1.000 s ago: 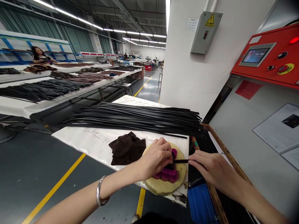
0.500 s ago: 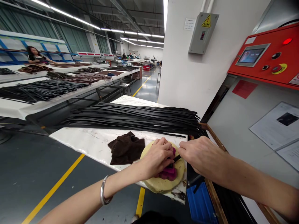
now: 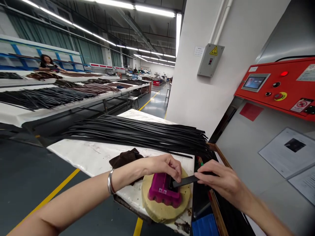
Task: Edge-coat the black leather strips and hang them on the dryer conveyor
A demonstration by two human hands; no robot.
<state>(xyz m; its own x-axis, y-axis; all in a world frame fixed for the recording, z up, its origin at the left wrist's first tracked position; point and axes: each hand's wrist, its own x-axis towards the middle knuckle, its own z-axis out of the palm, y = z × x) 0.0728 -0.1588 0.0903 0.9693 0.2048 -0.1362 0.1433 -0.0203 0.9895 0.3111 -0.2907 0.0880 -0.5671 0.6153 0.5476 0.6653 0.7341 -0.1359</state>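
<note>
A magenta plastic block (image 3: 157, 183) with a scalloped side and a dark inset lies on a round yellow pad (image 3: 159, 214). Above its far right part is my left hand (image 3: 167, 165), fingers curled and closed, the tips at a flat black strip (image 3: 187, 181) near its end. My right hand (image 3: 223, 178) pinches that same strip from the other side, beyond the pad's right edge. The strip's near end lies over the dark inset. Crumpled dark brown cloth (image 3: 125, 159) rests on the white table (image 3: 81, 147), partly hidden behind my left forearm.
A long bundle of black strips (image 3: 137, 131) spans the back of the table. At right are a wood-edged bin (image 3: 219, 209) of black strips, a blue container (image 3: 205, 226) and a red control panel (image 3: 275, 87). One person (image 3: 46, 64) sits at far tables on the left.
My left hand has shifted off the block's near part, exposing more magenta. My right hand went up toward the pad, then back right, with more strip now showing between the hands. The view has tilted up.
</note>
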